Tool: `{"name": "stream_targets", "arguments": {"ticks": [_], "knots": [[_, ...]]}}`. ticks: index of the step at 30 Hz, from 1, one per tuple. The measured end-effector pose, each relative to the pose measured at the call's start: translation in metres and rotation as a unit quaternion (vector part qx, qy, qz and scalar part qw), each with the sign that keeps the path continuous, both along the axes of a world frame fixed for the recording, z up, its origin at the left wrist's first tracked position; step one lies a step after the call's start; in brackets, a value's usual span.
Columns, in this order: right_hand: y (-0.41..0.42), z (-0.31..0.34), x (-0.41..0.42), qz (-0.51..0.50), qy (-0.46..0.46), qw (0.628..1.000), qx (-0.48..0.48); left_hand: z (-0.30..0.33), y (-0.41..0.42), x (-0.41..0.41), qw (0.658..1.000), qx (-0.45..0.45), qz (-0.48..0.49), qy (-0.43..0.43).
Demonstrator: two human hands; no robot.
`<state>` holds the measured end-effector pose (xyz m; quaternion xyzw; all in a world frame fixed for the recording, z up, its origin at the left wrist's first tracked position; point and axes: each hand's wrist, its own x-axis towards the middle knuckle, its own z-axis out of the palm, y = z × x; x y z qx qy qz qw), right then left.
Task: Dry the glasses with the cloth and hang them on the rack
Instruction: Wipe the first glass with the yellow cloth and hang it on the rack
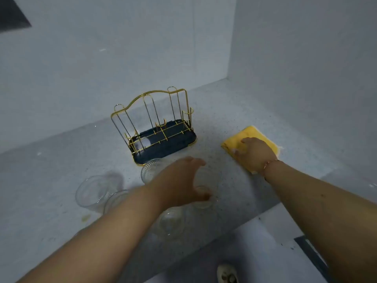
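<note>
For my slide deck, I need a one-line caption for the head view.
Right hand on yellow cloth, left hand reaching among clear glasses before the empty gold rack.

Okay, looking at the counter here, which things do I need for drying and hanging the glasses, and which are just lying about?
Needed: the yellow cloth under your right hand; the clear glasses by your left hand; the gold wire rack.

Lying about: the yellowish stain on the counter; the shoe on the floor.
</note>
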<state>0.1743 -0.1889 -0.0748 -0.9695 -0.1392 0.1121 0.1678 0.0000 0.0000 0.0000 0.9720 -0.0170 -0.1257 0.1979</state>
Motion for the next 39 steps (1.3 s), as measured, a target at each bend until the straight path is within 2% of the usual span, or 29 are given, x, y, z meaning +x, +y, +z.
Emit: {"name": "stream_targets", "arguments": {"ticks": [3,9,16,18,21,23,24,26,27,28,31,34,35,37,38,39], "knots": [[0.003,-0.012,0.001,0.008,-0.001,0.999,-0.051,-0.005,-0.005,-0.001,0.999,0.030,-0.015,0.009],[0.006,-0.029,0.003,-0.003,-0.052,0.995,-0.087,-0.013,-0.012,0.003,0.997,0.081,-0.004,0.011],[0.002,-0.036,0.020,0.009,-0.071,0.992,-0.107,-0.019,-0.017,0.005,0.996,0.081,0.030,0.015],[-0.002,-0.027,0.022,-0.005,-0.058,0.997,-0.057,-0.019,-0.016,0.005,0.997,0.071,0.037,0.006],[-0.012,0.000,0.013,-0.061,-0.018,0.994,0.092,-0.015,-0.008,0.006,0.994,0.000,0.106,-0.027],[-0.019,0.023,-0.009,-0.125,0.036,0.959,0.250,-0.004,-0.002,0.009,0.979,-0.069,0.174,-0.074],[-0.020,0.035,-0.025,-0.164,0.088,0.911,0.369,0.003,0.001,0.011,0.967,-0.108,0.209,-0.102],[-0.015,0.058,-0.070,-0.220,0.222,0.734,0.603,0.018,0.002,0.014,0.928,-0.201,0.275,-0.149],[-0.008,0.066,-0.092,-0.212,0.263,0.660,0.671,0.026,-0.001,0.015,0.908,-0.243,0.299,-0.165],[0.002,0.070,-0.110,-0.186,0.276,0.624,0.708,0.030,-0.004,0.014,0.892,-0.276,0.312,-0.176],[0.027,0.077,-0.132,-0.130,0.254,0.603,0.745,0.043,-0.015,0.009,0.874,-0.335,0.296,-0.190],[0.029,0.089,-0.127,-0.144,0.342,0.523,0.768,0.059,-0.014,0.006,0.864,-0.378,0.275,-0.187],[0.028,0.093,-0.126,-0.130,0.361,0.520,0.763,0.063,-0.012,0.006,0.855,-0.393,0.280,-0.188],[0.031,0.099,-0.127,-0.084,0.352,0.549,0.753,0.067,-0.009,0.007,0.812,-0.456,0.309,-0.191],[0.035,0.103,-0.131,-0.056,0.317,0.581,0.747,0.070,-0.009,0.006,0.777,-0.500,0.329,-0.195],[0.038,0.106,-0.136,-0.026,0.259,0.631,0.731,0.073,-0.010,0.005,0.742,-0.538,0.349,-0.196]]}}
